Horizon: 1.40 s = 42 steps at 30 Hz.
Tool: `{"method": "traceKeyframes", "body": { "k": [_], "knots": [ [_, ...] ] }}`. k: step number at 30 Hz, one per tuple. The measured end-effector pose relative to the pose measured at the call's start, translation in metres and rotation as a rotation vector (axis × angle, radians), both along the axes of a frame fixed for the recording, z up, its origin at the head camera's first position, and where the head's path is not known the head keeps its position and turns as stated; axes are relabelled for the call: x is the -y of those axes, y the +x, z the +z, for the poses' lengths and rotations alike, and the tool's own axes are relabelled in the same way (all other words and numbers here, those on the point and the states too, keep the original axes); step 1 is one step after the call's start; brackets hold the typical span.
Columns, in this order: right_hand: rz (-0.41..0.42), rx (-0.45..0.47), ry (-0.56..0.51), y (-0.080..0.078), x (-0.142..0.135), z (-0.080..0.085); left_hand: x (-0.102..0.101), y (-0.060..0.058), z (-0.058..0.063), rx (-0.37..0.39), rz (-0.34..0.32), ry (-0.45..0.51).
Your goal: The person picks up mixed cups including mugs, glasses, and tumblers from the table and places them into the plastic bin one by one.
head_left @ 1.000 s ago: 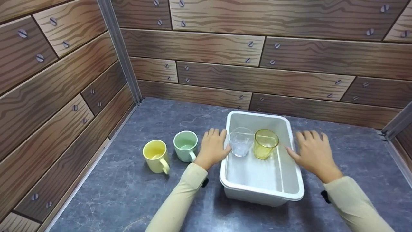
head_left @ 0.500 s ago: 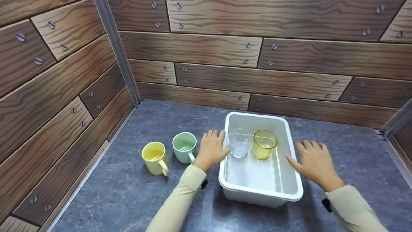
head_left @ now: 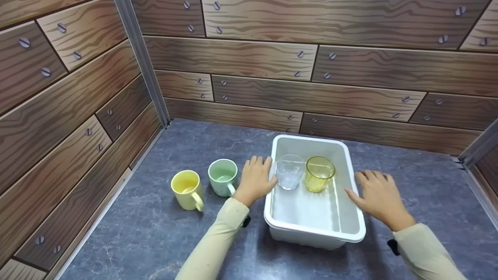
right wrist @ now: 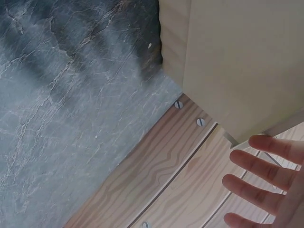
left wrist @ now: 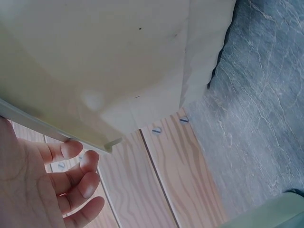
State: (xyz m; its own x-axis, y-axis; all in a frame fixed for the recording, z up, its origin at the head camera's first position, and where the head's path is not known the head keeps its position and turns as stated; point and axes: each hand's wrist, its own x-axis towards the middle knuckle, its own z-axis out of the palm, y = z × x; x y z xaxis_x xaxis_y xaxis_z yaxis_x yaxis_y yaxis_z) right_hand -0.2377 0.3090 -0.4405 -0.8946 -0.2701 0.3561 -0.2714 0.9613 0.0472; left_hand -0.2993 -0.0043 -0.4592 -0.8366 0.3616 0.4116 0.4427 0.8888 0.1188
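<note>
A white plastic tub (head_left: 315, 229) stands on the table between my two hands. In it, side by side, are a clear glass (head_left: 290, 177) and a yellow glass (head_left: 319, 175). My left hand (head_left: 255, 179) lies at the tub's left rim, its thumb over the edge; in the left wrist view the fingers (left wrist: 76, 183) are loosely bent below the rim. At the right rim is my right hand (head_left: 381, 196), its thumb reaching over the edge. The right wrist view shows its fingers (right wrist: 261, 168) fairly straight and spread, the foremost touching or very near the rim.
A green mug (head_left: 223, 179) stands just left of my left hand, and a yellow mug (head_left: 187, 190) is further left. Wood-patterned walls (head_left: 249, 58) bound the dark marbled table (head_left: 132, 233) at the back and the left.
My right hand has shifted slightly toward me along the tub's right side. The left hand stays at the left rim, and the tub, glasses and mugs keep their places.
</note>
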Motion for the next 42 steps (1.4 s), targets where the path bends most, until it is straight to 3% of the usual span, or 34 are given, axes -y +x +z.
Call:
{"method": "traceKeyframes", "body": {
  "k": [25,36,42],
  "knots": [
    [-0.007,0.043,-0.038,0.006,0.002,-0.008,0.002,0.001,-0.004,0.047,0.001,-0.003],
    [-0.015,0.059,-0.043,0.004,0.002,-0.003,0.003,0.000,0.005,0.084,0.020,-0.015],
    [-0.014,0.056,-0.052,0.006,0.001,-0.004,0.002,0.002,0.009,0.063,0.060,-0.026]
  ]
}}
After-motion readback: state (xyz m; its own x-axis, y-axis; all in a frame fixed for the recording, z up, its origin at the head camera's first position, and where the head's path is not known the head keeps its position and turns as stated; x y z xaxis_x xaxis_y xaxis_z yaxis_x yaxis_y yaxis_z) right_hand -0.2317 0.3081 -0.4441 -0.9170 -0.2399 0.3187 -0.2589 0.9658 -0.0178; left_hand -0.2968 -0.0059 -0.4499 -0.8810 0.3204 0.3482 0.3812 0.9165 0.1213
